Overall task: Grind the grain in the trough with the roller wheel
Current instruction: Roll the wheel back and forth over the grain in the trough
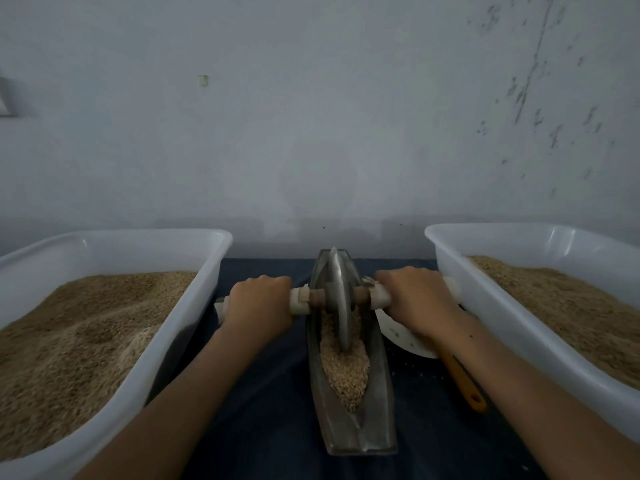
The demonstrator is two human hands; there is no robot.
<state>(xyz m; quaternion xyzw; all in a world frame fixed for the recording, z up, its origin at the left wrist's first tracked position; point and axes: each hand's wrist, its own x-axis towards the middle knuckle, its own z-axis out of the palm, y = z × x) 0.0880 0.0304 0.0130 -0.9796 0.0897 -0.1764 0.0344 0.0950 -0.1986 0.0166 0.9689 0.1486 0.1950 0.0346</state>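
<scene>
Looking down from the head camera, I see my two forearms reach forward over a dark blue cloth [266, 393] that covers the bench. Nearest me is the near end of the metal trough [360, 434], a narrow boat-shaped channel that runs straight away from me between the arms. Pale crushed grain [344, 368] fills its groove from about the middle onward. To the right of the trough, just beside my right forearm, lies an orange handle [465, 382] whose far end passes under my wrist next to a white dish [398, 332], mostly hidden by that arm. Farther on, the roller wheel [339, 299] stands upright on its edge in the groove, its lower rim sunk in the grain. A wooden axle [317, 296] runs through its hub, with white wrapping on both ends. My left grip [258, 306] is clamped round the wrapped left end, fingers curled over the top; my right grip [414, 299] is clamped round the wrapped right end the same way, close against the right tub's wall. On either side sit two big white plastic tubs, the left tub [180, 344] and the right tub [485, 306], each heaped with tan ground meal. Beyond everything rises a pale grey wall [311, 116], with dark flaking marks at upper right.
</scene>
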